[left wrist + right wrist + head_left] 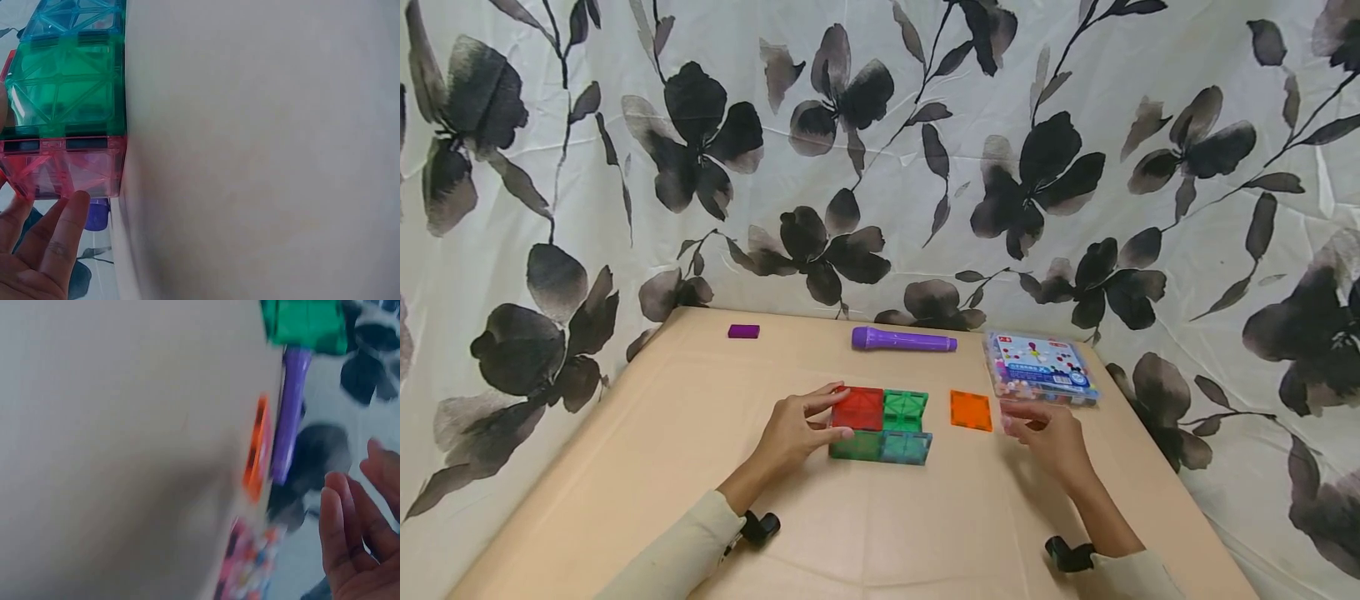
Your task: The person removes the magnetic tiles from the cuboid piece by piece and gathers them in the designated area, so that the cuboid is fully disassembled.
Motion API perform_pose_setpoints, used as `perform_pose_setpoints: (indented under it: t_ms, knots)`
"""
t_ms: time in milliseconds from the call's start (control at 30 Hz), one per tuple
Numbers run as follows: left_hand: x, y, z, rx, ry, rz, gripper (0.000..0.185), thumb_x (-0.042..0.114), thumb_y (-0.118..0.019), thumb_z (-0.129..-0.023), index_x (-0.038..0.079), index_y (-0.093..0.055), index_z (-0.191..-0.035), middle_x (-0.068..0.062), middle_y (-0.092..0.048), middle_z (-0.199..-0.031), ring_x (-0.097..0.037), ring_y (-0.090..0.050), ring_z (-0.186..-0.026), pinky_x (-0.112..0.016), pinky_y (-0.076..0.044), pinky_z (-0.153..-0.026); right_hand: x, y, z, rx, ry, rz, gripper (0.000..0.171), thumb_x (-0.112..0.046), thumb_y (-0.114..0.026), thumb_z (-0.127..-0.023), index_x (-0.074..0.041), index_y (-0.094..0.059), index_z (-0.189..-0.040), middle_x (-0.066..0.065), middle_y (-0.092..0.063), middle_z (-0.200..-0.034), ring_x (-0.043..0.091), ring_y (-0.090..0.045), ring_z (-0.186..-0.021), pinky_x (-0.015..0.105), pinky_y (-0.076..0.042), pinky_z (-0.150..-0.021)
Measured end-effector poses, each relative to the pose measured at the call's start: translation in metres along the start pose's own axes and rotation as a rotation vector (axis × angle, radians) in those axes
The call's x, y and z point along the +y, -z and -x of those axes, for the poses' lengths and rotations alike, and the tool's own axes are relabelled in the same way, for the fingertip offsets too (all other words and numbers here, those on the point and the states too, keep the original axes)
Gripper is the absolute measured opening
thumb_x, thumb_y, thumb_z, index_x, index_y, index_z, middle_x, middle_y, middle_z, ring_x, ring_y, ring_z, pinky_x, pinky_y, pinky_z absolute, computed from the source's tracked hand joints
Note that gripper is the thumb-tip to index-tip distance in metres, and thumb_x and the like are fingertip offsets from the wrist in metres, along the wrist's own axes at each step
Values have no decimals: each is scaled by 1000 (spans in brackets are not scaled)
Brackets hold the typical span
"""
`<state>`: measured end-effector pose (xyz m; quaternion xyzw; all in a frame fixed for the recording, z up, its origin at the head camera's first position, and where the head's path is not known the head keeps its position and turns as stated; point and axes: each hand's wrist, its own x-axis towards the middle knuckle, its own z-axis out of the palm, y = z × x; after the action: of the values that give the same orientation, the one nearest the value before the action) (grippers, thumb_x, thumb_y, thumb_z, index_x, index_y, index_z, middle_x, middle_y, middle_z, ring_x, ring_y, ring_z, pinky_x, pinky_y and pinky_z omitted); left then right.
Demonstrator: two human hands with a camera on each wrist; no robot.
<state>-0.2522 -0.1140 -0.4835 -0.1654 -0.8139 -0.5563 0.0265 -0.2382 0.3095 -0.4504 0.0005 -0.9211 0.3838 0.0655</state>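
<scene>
Left hand (790, 433) pinches red tile (857, 407); right hand (1051, 435) relaxed, empty, beside packet (1039, 367) holding coloured pieces.

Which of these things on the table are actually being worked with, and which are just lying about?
In use:
- left hand, fingers on the red translucent square tile
- green translucent square tile and the two joined tiles in front
- orange translucent square tile, beside the right hand

Lying about:
- purple plastic torch
- small purple block
- clear packet of coloured pieces
</scene>
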Motion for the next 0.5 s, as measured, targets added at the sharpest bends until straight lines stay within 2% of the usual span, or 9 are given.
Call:
perform_pose_setpoints:
  t_ms: [133, 233, 333, 400, 500]
  knots:
    - [1, 0, 0, 5, 2, -2, 66, 30, -94, -82, 22, -69, -143, -2, -56, -160, -37, -66, -133, -36, -64, -95, -38, -21, 15, -52, 192, 9, 29, -18, -84, -92, -17, -82, -121, 7, -78, -124, 23, -73, -105, 19, -63, -84]
    - [2, 0, 0, 1, -1, 1, 66, 30, -93, -82, 22, -69, -143, -2, -55, -161, -38, -67, -131, -37, -64, -95, -63, -36, 26, -106, 348, 35, 29, -17, -89, -87, -22, -84, -115, 0, -80, -123, 23, -72, -112, 34, -66, -90]
    - [2, 0, 1, -2, 0, 6, 66, 31, -93, -82, 21, -69, -144, -3, -55, -161, -38, -68, -130, -37, -63, -96, -81, -51, 33, -142, 503, 91, 27, -14, -90, -85, -23, -85, -110, -2, -79, -127, 22, -70, -119, 47, -64, -98]
    - [2, -1, 1, -3, 2, 6, 67, 31, -93, -83, 21, -69, -144, -3, -55, -161, -39, -69, -128, -38, -63, -97, -89, -59, 35, -149, 578, 136, 23, -13, -91, -84, -21, -86, -106, -1, -79, -126, 21, -69, -117, 47, -63, -99]
    - [3, 0, 2, -5, 3, 8, 66, 30, -93, -83, 20, -69, -144, -3, -55, -161, -39, -68, -129, -40, -63, -98, -98, -70, 34, -135, 654, 189, 19, -10, -90, -84, -18, -86, -100, 0, -81, -119, 17, -69, -108, 38, -65, -93]
